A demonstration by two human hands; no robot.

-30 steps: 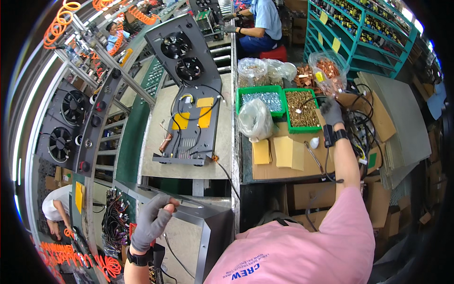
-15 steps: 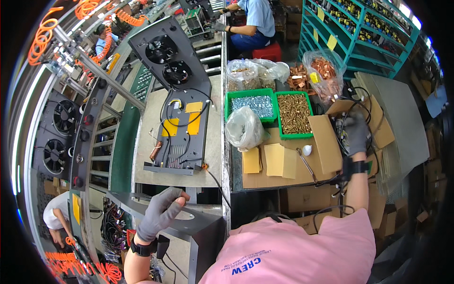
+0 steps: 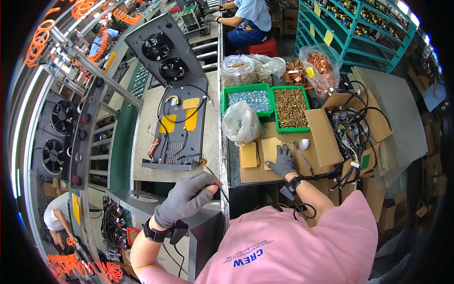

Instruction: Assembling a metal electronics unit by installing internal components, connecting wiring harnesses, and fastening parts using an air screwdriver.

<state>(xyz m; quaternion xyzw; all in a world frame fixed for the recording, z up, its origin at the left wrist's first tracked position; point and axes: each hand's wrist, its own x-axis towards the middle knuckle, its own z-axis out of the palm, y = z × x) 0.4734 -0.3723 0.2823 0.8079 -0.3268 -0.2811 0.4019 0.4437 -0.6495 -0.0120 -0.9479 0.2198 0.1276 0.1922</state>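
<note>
My left hand [image 3: 185, 201], in a grey fingerless-tipped glove, is bent with thumb and forefinger pinched together at a thin black cable [image 3: 225, 193]. That cable runs down from the front corner of a dark metal chassis [image 3: 194, 142], which carries black wires, yellow pads and a copper coil [image 3: 153, 147]. On the right bench my right hand [image 3: 282, 162], also gloved, lies with fingers spread on a stack of pale yellow sheets [image 3: 269, 147]. A second, darker yellow stack [image 3: 248, 155] lies to its left. A metal wrench-like tool [image 3: 304, 158] and a small white bottle [image 3: 304, 143] lie to its right.
Green bins of silver [image 3: 249, 102] and brass-coloured screws [image 3: 291, 108] stand behind a plastic bag [image 3: 242, 124]. An open carton [image 3: 326, 137] of black cables is at right. A grey metal panel [image 3: 203, 227] stands below my left hand. A co-worker [image 3: 250, 21] sits beyond.
My right hand has left the cable carton and moved left onto the pale yellow sheets. My left hand has shifted right and its fingertips have come to the black cable.
</note>
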